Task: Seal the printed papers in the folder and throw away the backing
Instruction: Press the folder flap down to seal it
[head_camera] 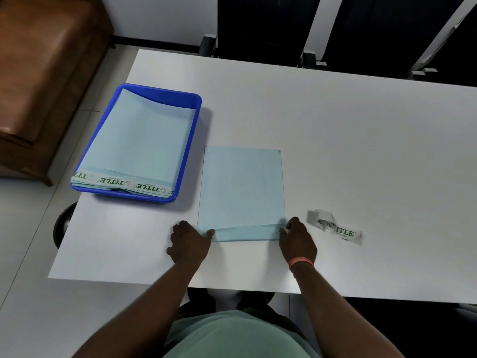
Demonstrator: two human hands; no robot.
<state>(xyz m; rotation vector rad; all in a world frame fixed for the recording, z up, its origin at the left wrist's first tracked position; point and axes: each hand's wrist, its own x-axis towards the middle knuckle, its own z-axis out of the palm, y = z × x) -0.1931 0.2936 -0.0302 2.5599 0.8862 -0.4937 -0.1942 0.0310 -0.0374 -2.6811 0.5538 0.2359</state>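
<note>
The head view looks down on a pale blue, flat rectangular paper folder (241,187) lying on the white table top (335,140), near the table's front edge and roughly in the middle of the picture. Its flap (246,232) at the near end is folded over onto the body, showing as a slightly darker blue band with a slanting crease line across it; the rest of the folder's face is plain and smooth. The left hand (189,244) rests palm down at the folder's near left corner, fingers loosely spread, its thumb tip touching the end of the flap. The right hand (296,241) lies at the near right corner, fingers bent and bunched against the flap's edge; whether it pinches the flap or only presses on it cannot be told. A pink band (300,262) circles the right wrist. Just to the right of that hand, apart from the folder, lies a curled, crumpled white strip of backing paper (334,227) printed with green letters reading "TITLE". To the left, well clear of the folder, a blue plastic rectangular tray (165,95) holds a stack of further pale blue folders (139,140), whose white strips at the near end repeat "TITLE" in green, upside down from here. Beyond the table's left edge stands a brown leather-look seat (44,63), and dark chairs (263,24) sit behind the far edge. Nothing lies on the folder itself.
</note>
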